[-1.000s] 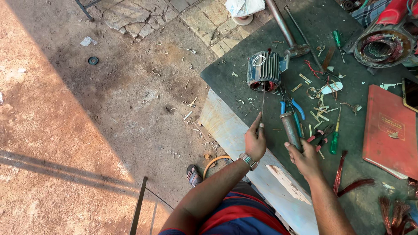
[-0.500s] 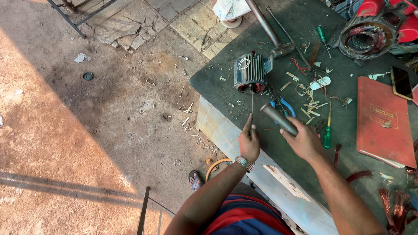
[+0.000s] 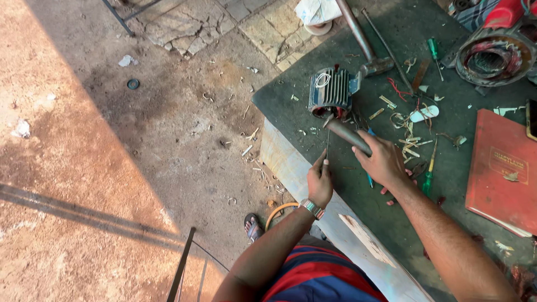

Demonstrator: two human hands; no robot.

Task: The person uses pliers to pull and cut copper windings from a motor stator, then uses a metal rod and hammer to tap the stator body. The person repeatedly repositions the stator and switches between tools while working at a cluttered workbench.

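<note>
Figure: workbench seen from above, with a person standing at its near edge.

Ground, left half of the frame: bare reddish earth [image 3: 84,168] in sun and shadow, strewn with chips, giving way to cracked paving stones [image 3: 184,25] at top centre.

Bench, right half: a dark green-grey worktop [image 3: 291,106], dusty and cluttered. A red book [image 3: 500,168] lies at the right edge, a round motor stator with copper windings [image 3: 492,56] sits at upper right, and a hammer [image 3: 363,42] lies just behind the work.

Work: a small finned motor housing [image 3: 331,92] stands at centre top, close to the bench corner.

Hands: the right hand [image 3: 386,162] is closed around a grey metal bar [image 3: 348,135], whose far end meets the housing. The left hand [image 3: 320,182] pinches a thin rod [image 3: 327,142], probably a narrow screwdriver; its tip is too fine to place.

Risks: the bar could slip off the fins and strike the left fingers, which lie just beside it. A push may slide the unclamped housing off the corner. Loose wire scraps [image 3: 405,126] and screwdrivers [image 3: 429,168] could snag a sleeve or roll underhand.
</note>
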